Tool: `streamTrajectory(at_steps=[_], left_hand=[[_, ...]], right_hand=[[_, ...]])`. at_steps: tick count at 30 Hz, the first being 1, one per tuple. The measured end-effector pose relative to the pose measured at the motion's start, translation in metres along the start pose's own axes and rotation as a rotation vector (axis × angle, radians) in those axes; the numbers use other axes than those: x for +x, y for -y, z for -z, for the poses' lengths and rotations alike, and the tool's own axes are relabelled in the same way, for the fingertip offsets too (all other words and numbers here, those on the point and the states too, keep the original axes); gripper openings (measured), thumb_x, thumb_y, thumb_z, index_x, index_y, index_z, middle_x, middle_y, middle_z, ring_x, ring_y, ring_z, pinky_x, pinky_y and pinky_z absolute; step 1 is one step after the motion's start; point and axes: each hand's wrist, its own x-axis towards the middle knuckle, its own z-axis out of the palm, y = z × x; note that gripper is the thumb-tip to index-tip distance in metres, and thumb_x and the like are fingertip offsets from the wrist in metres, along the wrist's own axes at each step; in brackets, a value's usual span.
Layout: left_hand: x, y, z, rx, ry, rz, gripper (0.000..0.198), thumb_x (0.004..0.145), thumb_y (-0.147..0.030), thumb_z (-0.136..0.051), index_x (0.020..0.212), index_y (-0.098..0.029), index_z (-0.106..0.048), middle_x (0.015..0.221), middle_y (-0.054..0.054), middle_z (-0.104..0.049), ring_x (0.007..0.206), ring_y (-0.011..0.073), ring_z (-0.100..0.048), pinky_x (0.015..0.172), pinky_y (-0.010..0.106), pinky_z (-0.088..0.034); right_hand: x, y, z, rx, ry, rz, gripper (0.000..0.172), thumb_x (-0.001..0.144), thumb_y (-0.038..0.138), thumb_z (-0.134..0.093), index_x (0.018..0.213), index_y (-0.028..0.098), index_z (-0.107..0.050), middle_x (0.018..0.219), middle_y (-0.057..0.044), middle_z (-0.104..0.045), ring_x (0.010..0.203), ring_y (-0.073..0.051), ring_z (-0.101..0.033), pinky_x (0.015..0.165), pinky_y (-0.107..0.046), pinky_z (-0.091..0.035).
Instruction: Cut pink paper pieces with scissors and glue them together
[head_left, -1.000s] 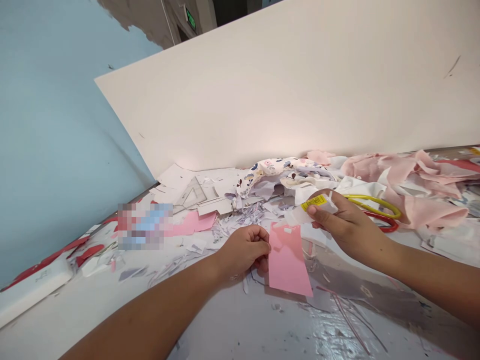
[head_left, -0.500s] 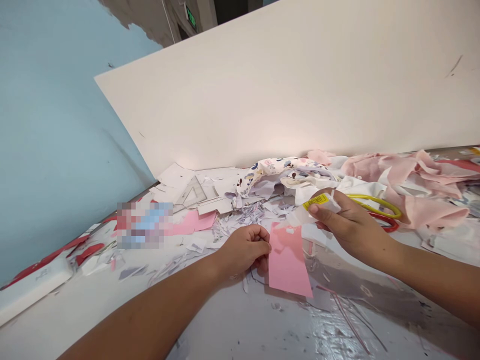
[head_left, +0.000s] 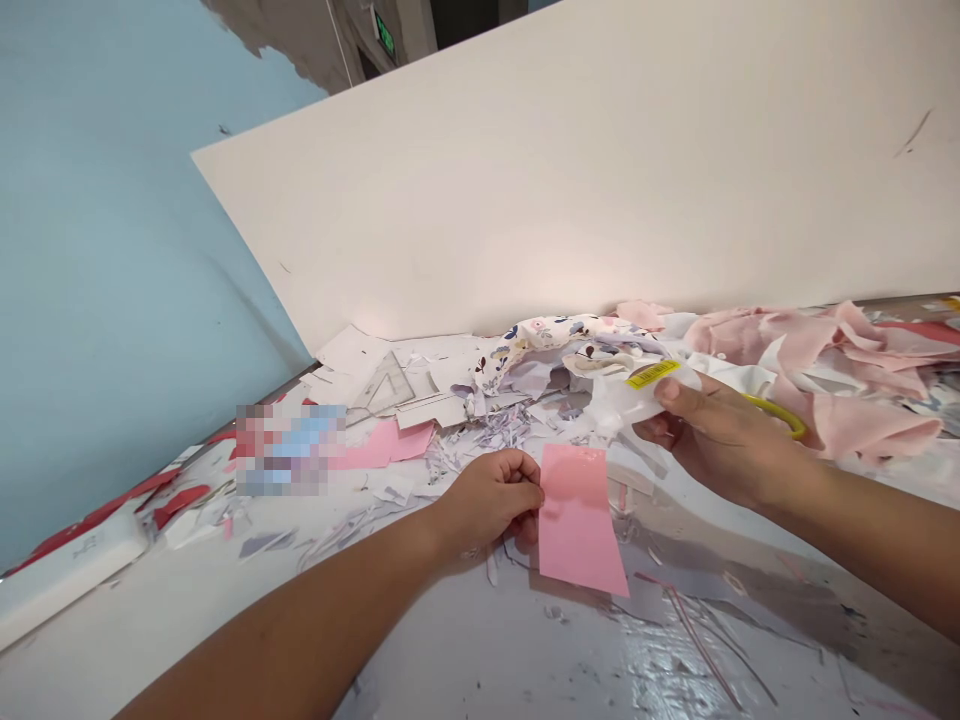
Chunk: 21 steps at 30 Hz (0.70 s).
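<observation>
A rectangular sheet of pink paper (head_left: pixel 576 520) lies at lower center of the frame, on a paint-stained white table (head_left: pixel 465 640). The person's left hand (head_left: pixel 487 505) sits at the sheet's left edge, its fingers curled closed and pinching that edge. At right of center, the right hand (head_left: pixel 724 440) is raised above the table, its fingers closed on a crumpled white scrap (head_left: pixel 622 400) with a yellow label (head_left: pixel 652 374). Just beyond that hand, the yellow handle of a pair of scissors (head_left: pixel 780 415) pokes out. Pink fabric (head_left: pixel 870 425) is heaped at right, and flowered fabric (head_left: pixel 540 345) lies at top center. Left of the hands are paper shreds (head_left: pixel 495 430), a clear plastic triangle ruler (head_left: pixel 382 388) and a smaller pink paper piece (head_left: pixel 386 443). A blurred patch (head_left: pixel 289 450) hides part of the table. A large white board (head_left: pixel 525 170) leans across the upper frame, against a pale blue wall (head_left: pixel 112 250) at upper left.
</observation>
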Motion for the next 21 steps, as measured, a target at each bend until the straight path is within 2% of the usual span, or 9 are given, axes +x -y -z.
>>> streamTrajectory(at_steps=[2, 8, 10, 15, 21], left_hand=[[0.000, 0.001, 0.000, 0.003, 0.000, 0.002, 0.006, 0.065, -0.015, -0.049, 0.071, -0.017, -0.047, 0.054, -0.001, -0.053, 0.041, 0.0075, -0.051, 0.039, 0.017, -0.032], [-0.001, -0.001, -0.001, -0.003, -0.013, 0.010, 0.008, 0.064, -0.014, -0.049, 0.070, -0.018, -0.046, 0.052, -0.002, -0.051, 0.042, 0.0073, -0.049, 0.039, 0.017, -0.033], [-0.001, -0.001, -0.001, -0.003, -0.010, 0.007, 0.008, 0.064, -0.015, -0.049, 0.071, -0.017, -0.047, 0.053, -0.002, -0.052, 0.042, 0.0072, -0.050, 0.039, 0.017, -0.033], [0.000, -0.001, -0.002, -0.009, -0.015, -0.001, 0.007, 0.064, -0.015, -0.049, 0.071, -0.017, -0.047, 0.055, -0.002, -0.052, 0.041, 0.0062, -0.048, 0.039, 0.017, -0.032], [0.000, -0.001, -0.002, -0.016, 0.001, -0.013, 0.006, 0.066, -0.014, -0.049, 0.070, -0.017, -0.046, 0.054, -0.002, -0.052, 0.041, 0.0067, -0.049, 0.039, 0.017, -0.034]], right_hand=[[0.000, 0.004, -0.002, 0.085, 0.029, -0.041, 0.033, 0.054, 0.043, -0.071, 0.059, 0.018, -0.049, 0.056, 0.006, -0.042, 0.049, -0.006, -0.036, 0.044, -0.019, -0.030], [0.000, 0.012, -0.002, 0.162, 0.214, -0.054, 0.019, 0.068, 0.039, -0.062, 0.074, 0.021, -0.059, 0.078, 0.001, -0.056, 0.062, -0.008, -0.046, 0.056, -0.020, -0.042], [0.001, 0.016, -0.001, 0.129, 0.201, -0.050, 0.019, 0.066, 0.038, -0.064, 0.074, 0.022, -0.059, 0.081, 0.001, -0.057, 0.066, -0.009, -0.048, 0.058, -0.019, -0.044], [-0.001, 0.017, -0.001, 0.029, 0.048, -0.019, 0.021, 0.058, 0.033, -0.071, 0.072, 0.023, -0.059, 0.073, 0.003, -0.055, 0.064, -0.008, -0.050, 0.059, -0.018, -0.045], [-0.005, 0.012, -0.003, -0.120, 0.141, 0.092, 0.018, 0.067, 0.034, -0.065, 0.081, 0.025, -0.060, 0.075, 0.003, -0.057, 0.073, -0.010, -0.053, 0.070, -0.021, -0.046]])
